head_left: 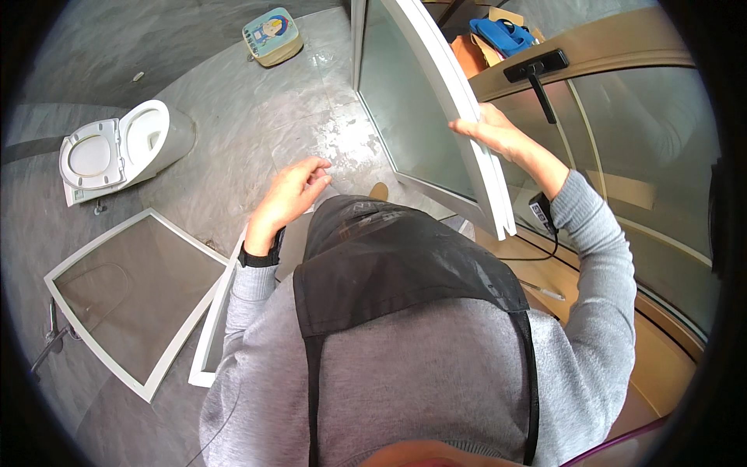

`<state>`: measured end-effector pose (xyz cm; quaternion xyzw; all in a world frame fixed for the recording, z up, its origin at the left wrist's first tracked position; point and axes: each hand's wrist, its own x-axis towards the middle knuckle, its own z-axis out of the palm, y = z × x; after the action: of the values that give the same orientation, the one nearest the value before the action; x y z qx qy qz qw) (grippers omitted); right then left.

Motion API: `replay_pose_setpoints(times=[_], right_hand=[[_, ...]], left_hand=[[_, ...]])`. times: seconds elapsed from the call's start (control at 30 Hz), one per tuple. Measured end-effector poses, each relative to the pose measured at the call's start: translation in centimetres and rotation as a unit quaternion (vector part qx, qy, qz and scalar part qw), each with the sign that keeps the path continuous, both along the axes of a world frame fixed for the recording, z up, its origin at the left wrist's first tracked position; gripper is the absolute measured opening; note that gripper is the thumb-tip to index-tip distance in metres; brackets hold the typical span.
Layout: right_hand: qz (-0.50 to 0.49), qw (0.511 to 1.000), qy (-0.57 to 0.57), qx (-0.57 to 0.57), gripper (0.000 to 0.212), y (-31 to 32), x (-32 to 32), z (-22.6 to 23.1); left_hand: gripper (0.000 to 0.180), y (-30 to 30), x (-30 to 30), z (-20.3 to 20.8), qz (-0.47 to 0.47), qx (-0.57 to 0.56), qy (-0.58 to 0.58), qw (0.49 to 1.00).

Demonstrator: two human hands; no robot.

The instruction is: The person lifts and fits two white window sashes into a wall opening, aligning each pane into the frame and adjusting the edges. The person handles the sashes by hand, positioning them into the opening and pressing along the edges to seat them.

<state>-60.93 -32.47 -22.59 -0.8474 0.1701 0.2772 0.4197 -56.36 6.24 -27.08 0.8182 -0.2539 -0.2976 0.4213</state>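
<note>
A white-framed frosted glass door point(420, 101) stands upright to the right of the middle. My right hand point(496, 132) grips its outer white edge, with the thumb laid over the side nearer the glass and the other fingers partly hidden round the frame. My left hand point(296, 191) hovers in front of my black apron point(397, 257), its fingers loosely bent, a gap between thumb and forefinger, and nothing visible in it. A black band circles the left wrist.
At left, a white-framed mesh screen point(144, 288) leans beside another white frame point(208, 354). Beyond it stands a toilet point(144, 148) with its lid up. A small patterned stool point(272, 39) sits at the far wall. On the right are a brown-framed window point(646, 117) with a black handle point(537, 70) and blue slippers point(502, 35).
</note>
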Motion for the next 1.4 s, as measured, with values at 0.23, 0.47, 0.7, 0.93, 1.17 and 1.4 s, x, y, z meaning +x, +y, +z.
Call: replay_pose_setpoints(times=[0.23,0.47,0.7,0.93,1.17,1.4], right_hand=[[-0.078,0.996,-0.042,0.031,0.058,5.9,8.3,0.7],[-0.059,0.989,-0.014,0.132,0.066,10.4,13.9,1.6],[-0.077,0.966,-0.087,0.232,0.055,14.3,18.5,-0.1],[-0.147,0.905,-0.013,0.399,0.035,18.0,26.6,-5.1],[-0.156,0.88,0.022,0.448,0.045,21.3,30.0,-6.2],[-0.095,0.829,0.097,0.542,0.049,25.5,30.3,-5.3]], left_hand=[[0.028,-2.3,-1.6,1.1,-0.012,-0.131,0.023,0.991],[0.087,-4.6,-4.9,1.6,0.117,-0.166,-0.121,0.972],[0.061,-2.9,-1.4,0.1,0.344,-0.118,-0.202,0.909],[0.051,4.7,6.0,0.3,0.325,-0.141,-0.191,0.915],[0.049,11.2,11.8,1.3,0.281,-0.093,-0.069,0.953],[0.045,17.1,15.1,0.4,0.313,-0.036,-0.003,0.949]])
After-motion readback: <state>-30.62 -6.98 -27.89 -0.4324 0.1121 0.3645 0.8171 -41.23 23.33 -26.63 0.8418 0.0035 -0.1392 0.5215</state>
